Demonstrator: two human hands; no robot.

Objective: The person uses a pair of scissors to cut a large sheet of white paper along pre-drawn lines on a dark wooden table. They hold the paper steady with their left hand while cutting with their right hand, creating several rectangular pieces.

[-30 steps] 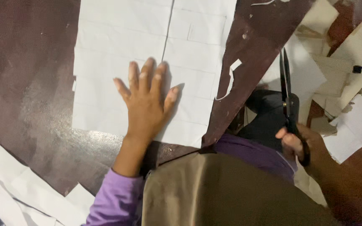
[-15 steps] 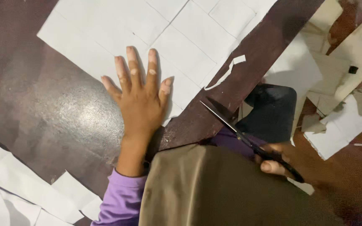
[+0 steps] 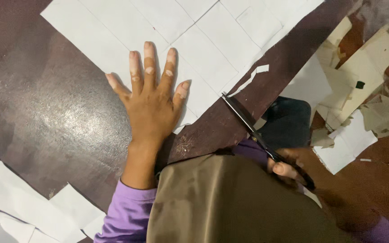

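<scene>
Left hand: the left hand (image 3: 151,105) lies flat, palm down, on the lower corner of a large white sheet of paper (image 3: 194,40), fingers (image 3: 148,60) spread apart and pressing it to the dark brown surface (image 3: 37,112).
Right hand: the right hand (image 3: 289,168) has its fingers clamped on the handles of black scissors (image 3: 257,132); most of the hand is blurred and partly hidden by brown cloth (image 3: 230,202).
Scissors: blades together as far as can be seen, the tip pointing up and left, just beside the paper's lower right edge, close to the left hand's little finger.
Paper: ruled with faint lines into rectangles, lying slantwise across the top of the view.
Offcuts: a narrow white strip (image 3: 251,78) lies on the surface near the scissor tip; white scraps (image 3: 19,211) sit at lower left, tan and white scraps (image 3: 361,103) at right.
Clothing: a purple sleeve (image 3: 129,213) covers the left forearm.
</scene>
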